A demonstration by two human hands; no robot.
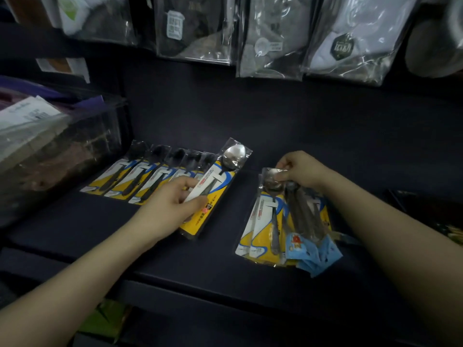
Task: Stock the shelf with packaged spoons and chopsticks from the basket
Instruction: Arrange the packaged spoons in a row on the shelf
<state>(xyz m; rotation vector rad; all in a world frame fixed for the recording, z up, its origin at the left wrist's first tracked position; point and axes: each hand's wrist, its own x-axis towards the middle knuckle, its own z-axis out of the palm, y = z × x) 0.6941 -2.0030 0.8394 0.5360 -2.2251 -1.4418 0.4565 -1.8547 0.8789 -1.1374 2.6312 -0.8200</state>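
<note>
A row of several packaged spoons (135,176) with yellow, blue and white cards lies on the dark shelf (288,136) at the left. My left hand (172,206) grips one more packaged spoon (220,181) at the right end of that row, tilted over the shelf. My right hand (303,171) pinches the top of a bundle of spoon packs (275,221), fanned downward above the shelf, with light blue packs (315,254) at the bundle's lower right. The basket is not in view.
Clear bags of socks (273,38) hang above the shelf's back. A clear plastic bin (50,146) with papers and fabric stands at the left. A dark box (436,211) sits at the right edge. The shelf's front lip (225,296) runs below my arms.
</note>
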